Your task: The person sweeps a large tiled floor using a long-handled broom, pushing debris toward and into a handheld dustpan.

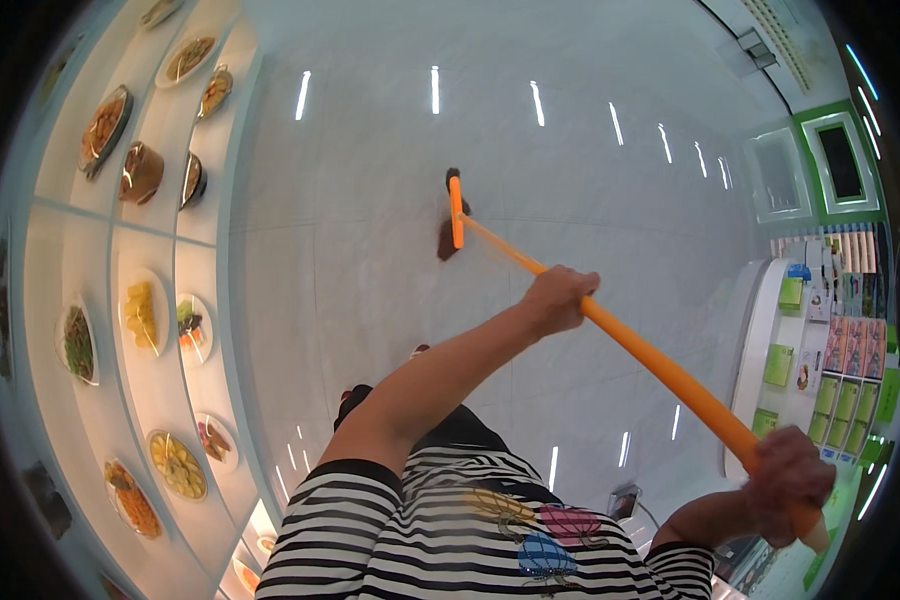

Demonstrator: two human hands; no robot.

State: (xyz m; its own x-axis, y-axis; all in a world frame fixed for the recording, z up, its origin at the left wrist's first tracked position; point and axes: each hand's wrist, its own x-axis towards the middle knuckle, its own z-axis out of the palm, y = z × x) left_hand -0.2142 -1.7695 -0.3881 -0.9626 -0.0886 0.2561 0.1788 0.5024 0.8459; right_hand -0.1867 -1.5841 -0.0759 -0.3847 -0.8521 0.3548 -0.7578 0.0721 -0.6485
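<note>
Both hands clamped on one long-handled orange broom (660, 370), set well apart along its shaft. Left hand (560, 300) wraps the handle partway down, nearer the sweeping end; right hand (792, 485) grips close to the top, a short pale end poking out beyond it. Spacing reads as leverage: lower hand to steer, upper to anchor and pivot. Shaft runs slantwise across the body's front, so the orange head (457, 213) lies out ahead of the feet, clear of the shoes. Broom's working end is over the pale floor (370, 150), nearer the foot of the lit shelving (160, 248) on the left than the white counter (755, 340) on the right. Dark bristles (448, 241) show past the head; they look pressed to the floor, though blur leaves that unsure. Shelving carries plated dishes (177, 465), spaced and tipped outward, presumably for viewing. Green boxes (779, 363) stand along the counter, likely so their faces show.
</note>
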